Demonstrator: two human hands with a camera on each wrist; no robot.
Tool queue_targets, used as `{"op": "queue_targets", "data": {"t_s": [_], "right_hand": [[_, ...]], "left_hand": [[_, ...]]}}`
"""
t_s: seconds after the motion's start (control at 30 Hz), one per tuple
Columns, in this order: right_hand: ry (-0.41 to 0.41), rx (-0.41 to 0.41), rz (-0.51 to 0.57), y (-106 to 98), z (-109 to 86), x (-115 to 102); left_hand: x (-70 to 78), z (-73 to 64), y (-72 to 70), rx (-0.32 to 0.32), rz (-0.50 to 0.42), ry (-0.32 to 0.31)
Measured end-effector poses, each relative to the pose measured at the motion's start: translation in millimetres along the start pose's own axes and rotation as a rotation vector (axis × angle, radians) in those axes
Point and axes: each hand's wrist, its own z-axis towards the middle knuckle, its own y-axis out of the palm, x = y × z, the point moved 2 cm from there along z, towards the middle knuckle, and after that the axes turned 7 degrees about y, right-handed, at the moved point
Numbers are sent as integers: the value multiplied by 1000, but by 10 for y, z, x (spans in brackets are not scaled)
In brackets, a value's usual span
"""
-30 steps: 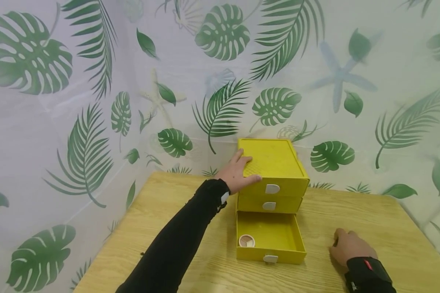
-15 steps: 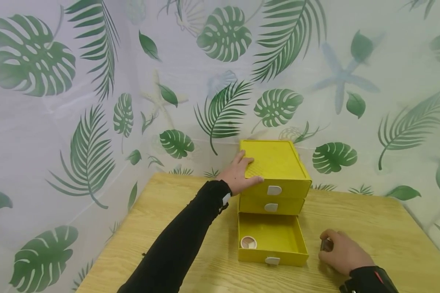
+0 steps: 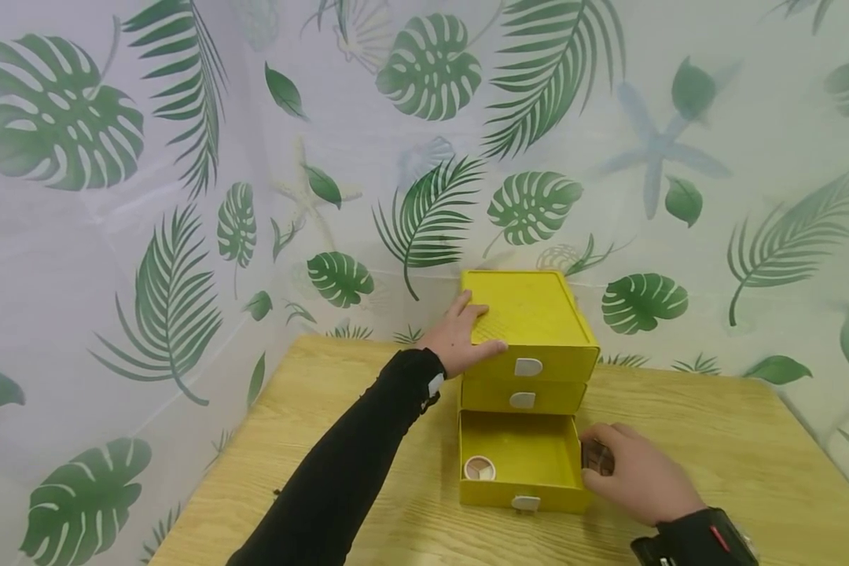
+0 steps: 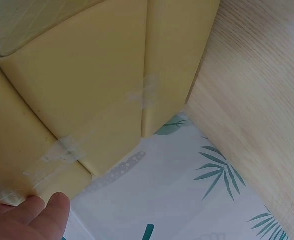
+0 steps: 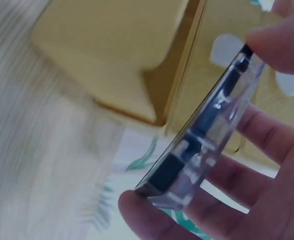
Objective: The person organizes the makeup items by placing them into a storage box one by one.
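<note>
A yellow chest of drawers (image 3: 538,310) stands against the patterned backdrop, its bottom drawer (image 3: 488,494) pulled out and the upper two closed. My left hand (image 3: 455,343) rests on the left edge of its top, fingers spread; in the left wrist view the fingertips (image 4: 57,210) lie along the chest's edge. Inside the open drawer, at the front left, lies a round three-colour makeup pan (image 3: 479,469). My right hand (image 3: 644,475) pinches an eyeshadow palette (image 3: 597,457) right at the drawer's right wall. In the right wrist view, the palette (image 5: 199,137) shows clear sides and dark compartments, gripped by its ends.
Under everything is a wood-grain table (image 3: 707,417). Leaf-printed cloth (image 3: 651,236) rises behind and to the left of it. White tab handles (image 3: 527,367) stick out from the drawer fronts. A small dark speck (image 3: 277,492) lies beside the left sleeve.
My right hand has moved left from the table to the drawer's right wall, and the eyeshadow palette has come into view in its fingers. The left hand has stayed on the chest.
</note>
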Motion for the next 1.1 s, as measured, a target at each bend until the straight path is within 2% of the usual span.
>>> {"op": "queue_targets", "data": {"t_s": [0.27,0.5,0.9,1.1], "right_hand": [[-123,-3,41,75,17,-294],[-185,-26,51,169,29,-465],[-170,-102,-52,361,116,-506],[-164,-79,-71,404,186,-474]], "left_hand": [[19,-5,-27,13,-9,4],[34,-21,-19,19,-6,-9],[50,-18,-10,17,-5,-18],[51,-26,-5,25,-9,-15]]}}
